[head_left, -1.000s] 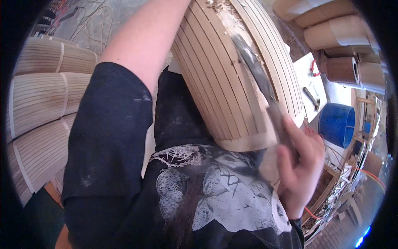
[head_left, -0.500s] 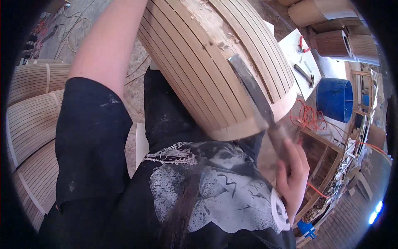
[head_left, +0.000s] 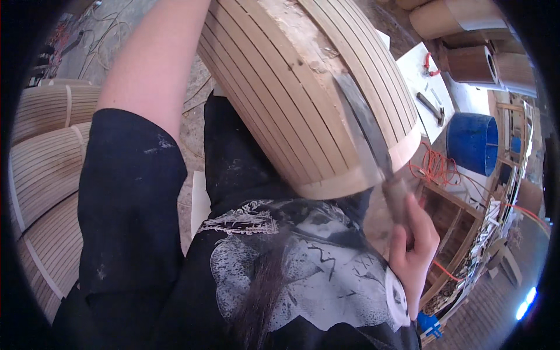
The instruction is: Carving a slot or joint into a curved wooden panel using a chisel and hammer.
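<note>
My right hand (head_left: pixel 416 239) is closed around the wooden handle of a long, flat chisel (head_left: pixel 363 119). The blade points up and away from me, along a rough strip (head_left: pixel 303 36) in a curved, slatted wooden panel (head_left: pixel 274 99). Torn pale wood and small chips lie in this strip, close to the blade's tip. The panel's near end, a smooth pale band, rests by my lap. My left forearm (head_left: pixel 154 58) runs up along the panel's left side; the hand itself is beyond the upper edge.
Similar slatted panels (head_left: pixel 49 169) are stacked at left. On the right are a white board (head_left: pixel 429 67) with a hammer (head_left: pixel 430 108) and red-handled pliers (head_left: pixel 430 64), a blue drum (head_left: pixel 471 143), a coiled orange cord (head_left: pixel 434 166) and a wooden crate (head_left: pixel 452 233) with scraps.
The chisel has shifted slightly to the right, with its tip nearer the rough strip's middle. Chips near the tip lie differently. My left arm is nearly unchanged.
</note>
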`<state>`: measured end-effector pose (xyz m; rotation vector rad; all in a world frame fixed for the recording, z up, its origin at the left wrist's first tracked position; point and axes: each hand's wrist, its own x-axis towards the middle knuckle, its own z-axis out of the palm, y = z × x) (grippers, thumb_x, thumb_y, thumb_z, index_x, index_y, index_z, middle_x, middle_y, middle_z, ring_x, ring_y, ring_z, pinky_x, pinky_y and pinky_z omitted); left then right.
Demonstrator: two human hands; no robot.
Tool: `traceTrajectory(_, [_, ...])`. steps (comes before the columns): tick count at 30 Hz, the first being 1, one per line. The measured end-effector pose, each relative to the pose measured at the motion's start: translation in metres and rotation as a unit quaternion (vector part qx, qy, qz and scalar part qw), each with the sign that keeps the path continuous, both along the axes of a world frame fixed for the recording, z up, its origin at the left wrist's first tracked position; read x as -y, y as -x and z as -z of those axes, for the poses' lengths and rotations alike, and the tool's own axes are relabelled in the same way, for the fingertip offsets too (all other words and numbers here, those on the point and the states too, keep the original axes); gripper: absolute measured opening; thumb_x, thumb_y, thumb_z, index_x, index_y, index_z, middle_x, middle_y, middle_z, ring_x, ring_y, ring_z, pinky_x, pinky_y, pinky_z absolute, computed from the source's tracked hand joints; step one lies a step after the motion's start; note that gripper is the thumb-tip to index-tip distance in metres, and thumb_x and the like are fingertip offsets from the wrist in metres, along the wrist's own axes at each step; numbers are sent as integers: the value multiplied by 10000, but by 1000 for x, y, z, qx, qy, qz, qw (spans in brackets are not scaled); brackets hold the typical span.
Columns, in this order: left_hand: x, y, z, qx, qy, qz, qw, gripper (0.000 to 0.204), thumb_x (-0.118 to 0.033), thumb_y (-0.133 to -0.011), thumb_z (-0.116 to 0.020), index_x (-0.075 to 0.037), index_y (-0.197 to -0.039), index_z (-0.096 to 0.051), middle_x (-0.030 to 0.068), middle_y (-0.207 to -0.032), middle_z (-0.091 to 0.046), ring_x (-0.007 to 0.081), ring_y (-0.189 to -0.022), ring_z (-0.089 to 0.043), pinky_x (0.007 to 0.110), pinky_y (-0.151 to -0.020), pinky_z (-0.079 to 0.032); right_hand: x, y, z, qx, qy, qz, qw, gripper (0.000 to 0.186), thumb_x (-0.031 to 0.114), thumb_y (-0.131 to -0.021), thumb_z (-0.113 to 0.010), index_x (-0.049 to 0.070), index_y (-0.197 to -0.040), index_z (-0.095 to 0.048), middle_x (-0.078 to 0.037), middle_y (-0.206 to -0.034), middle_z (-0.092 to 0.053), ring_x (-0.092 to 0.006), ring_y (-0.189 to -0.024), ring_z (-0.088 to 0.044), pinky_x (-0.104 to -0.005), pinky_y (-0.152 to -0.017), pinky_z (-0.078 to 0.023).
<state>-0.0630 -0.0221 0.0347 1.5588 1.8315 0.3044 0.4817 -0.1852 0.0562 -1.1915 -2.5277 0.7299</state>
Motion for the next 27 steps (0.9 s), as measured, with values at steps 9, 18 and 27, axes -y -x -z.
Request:
traceTrajectory(9, [-14,-43,46,-253,-144,-323,901,516,-323,-971,-367,-33,-1333,-593,216,-1408,-570,408,-1303,-539,505,-1065,-433,-5,14,14,-27,-52,-14,998,475,-3,-813,-674,-9,-1287,-640,-168,-776,-598,-294,-621,-571,-363,-592,-474])
traceTrajectory(18, [-16,-59,20,-239,-4,-242,940,568,-372,-968,-373,-11,-1363,-558,251,-1420,-545,420,-1320,-518,488,-1110,-395,-25,55,21,-37,-114,-4,993,444,7,-824,-719,32,-1264,-667,-123,-729,-570,-263,-591,-543,-346,-555,-447])
traceTrajectory(27, [-10,-57,38,-216,-153,-370,891,462,-288,-965,-399,-12,-1231,-658,220,-1317,-634,410,-1248,-582,515,-1054,-437,0,-8,7,-7,-54,-14,998,461,-9,-805,-678,-10,-1265,-643,-149,-754,-583,-287,-610,-563,-359,-575,-467])
